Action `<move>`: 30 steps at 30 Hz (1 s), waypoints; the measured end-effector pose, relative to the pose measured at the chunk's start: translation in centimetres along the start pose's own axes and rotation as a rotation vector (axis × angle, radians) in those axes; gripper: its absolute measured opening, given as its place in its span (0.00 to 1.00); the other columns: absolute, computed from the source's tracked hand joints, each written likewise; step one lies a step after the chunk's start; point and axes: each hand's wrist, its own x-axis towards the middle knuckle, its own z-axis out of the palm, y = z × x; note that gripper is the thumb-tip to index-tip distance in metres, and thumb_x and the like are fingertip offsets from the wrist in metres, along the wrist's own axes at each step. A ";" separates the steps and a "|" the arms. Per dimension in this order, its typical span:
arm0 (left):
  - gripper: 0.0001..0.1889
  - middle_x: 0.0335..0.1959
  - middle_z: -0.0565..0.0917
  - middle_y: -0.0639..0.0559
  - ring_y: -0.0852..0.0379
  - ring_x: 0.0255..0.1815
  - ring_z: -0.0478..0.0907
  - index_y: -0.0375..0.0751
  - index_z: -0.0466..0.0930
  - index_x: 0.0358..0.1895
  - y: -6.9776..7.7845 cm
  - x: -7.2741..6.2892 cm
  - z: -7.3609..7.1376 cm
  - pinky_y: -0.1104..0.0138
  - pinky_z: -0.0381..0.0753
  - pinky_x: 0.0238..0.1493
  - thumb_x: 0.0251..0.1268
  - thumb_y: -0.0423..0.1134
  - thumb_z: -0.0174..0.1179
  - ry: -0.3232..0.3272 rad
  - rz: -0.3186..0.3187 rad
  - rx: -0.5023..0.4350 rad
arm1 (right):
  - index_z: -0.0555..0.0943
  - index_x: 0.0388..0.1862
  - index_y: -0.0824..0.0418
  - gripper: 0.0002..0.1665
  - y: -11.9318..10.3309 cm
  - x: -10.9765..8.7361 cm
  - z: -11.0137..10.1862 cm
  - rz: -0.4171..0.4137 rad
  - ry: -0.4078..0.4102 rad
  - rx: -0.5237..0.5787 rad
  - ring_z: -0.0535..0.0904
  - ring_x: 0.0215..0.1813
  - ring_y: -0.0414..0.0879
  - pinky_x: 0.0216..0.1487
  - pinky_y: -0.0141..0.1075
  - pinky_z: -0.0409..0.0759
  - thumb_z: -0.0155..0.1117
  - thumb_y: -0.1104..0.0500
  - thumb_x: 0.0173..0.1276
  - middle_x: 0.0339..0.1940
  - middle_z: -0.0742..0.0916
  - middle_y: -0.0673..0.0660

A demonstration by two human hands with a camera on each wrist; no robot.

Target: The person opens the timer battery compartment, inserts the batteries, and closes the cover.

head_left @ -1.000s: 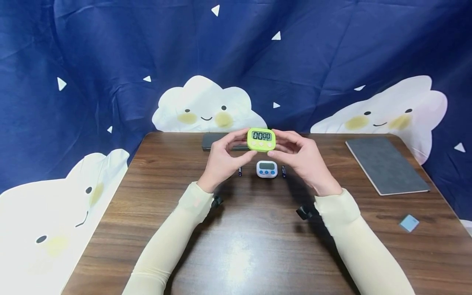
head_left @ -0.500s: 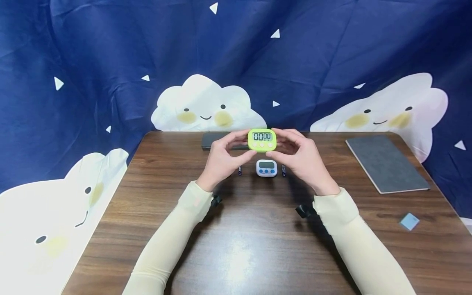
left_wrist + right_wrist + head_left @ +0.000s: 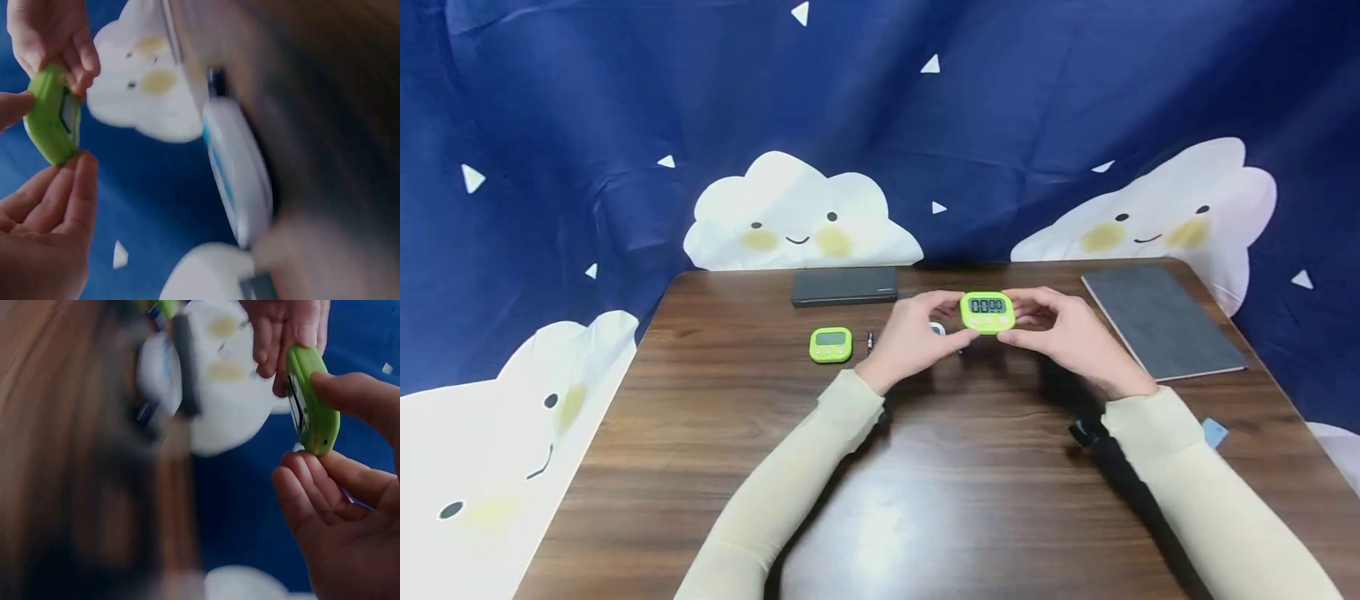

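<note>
Table (image 3: 730, 433) below — left hand (image 3: 917, 336) and right hand (image 3: 1075, 337) both pinch a green timer (image 3: 988, 313) by opposite ends, in the air over the far half. End grip probably picked to leave screen (image 3: 987, 306) and buttons (image 3: 988, 322) uncovered — readable face-on.

Three timers (image 3: 988, 312), two batteries (image 3: 870, 342)
</note>
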 end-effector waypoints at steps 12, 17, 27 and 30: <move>0.26 0.48 0.97 0.53 0.62 0.48 0.92 0.42 0.90 0.66 0.2 4.1 7.8 0.78 0.84 0.47 0.69 0.49 0.79 -0.174 -0.171 0.193 | 0.79 0.76 0.67 0.39 7.1 -0.4 -3.9 0.156 -0.119 -0.128 0.85 0.49 0.33 0.49 0.20 0.84 0.83 0.53 0.73 0.60 0.90 0.65; 0.26 0.46 0.96 0.56 0.61 0.49 0.91 0.44 0.91 0.65 -0.5 5.3 9.7 0.74 0.86 0.51 0.68 0.51 0.81 -0.214 -0.211 0.265 | 0.80 0.75 0.68 0.38 8.4 -0.4 -4.0 0.175 -0.127 -0.155 0.84 0.49 0.36 0.48 0.21 0.83 0.83 0.54 0.72 0.58 0.90 0.66; 0.28 0.39 0.93 0.64 0.68 0.41 0.87 0.51 0.90 0.67 -3.8 7.7 12.1 0.74 0.86 0.48 0.65 0.52 0.83 -0.341 -0.324 0.264 | 0.81 0.74 0.70 0.40 9.0 0.1 -4.0 0.195 -0.148 -0.187 0.81 0.47 0.39 0.45 0.22 0.80 0.85 0.54 0.70 0.53 0.89 0.63; 0.28 0.37 0.91 0.67 0.70 0.38 0.86 0.53 0.90 0.68 -5.0 8.2 12.9 0.76 0.85 0.46 0.64 0.50 0.83 -0.352 -0.335 0.264 | 0.81 0.73 0.70 0.39 8.9 0.1 -3.9 0.198 -0.153 -0.193 0.81 0.46 0.39 0.44 0.22 0.80 0.85 0.55 0.70 0.53 0.89 0.63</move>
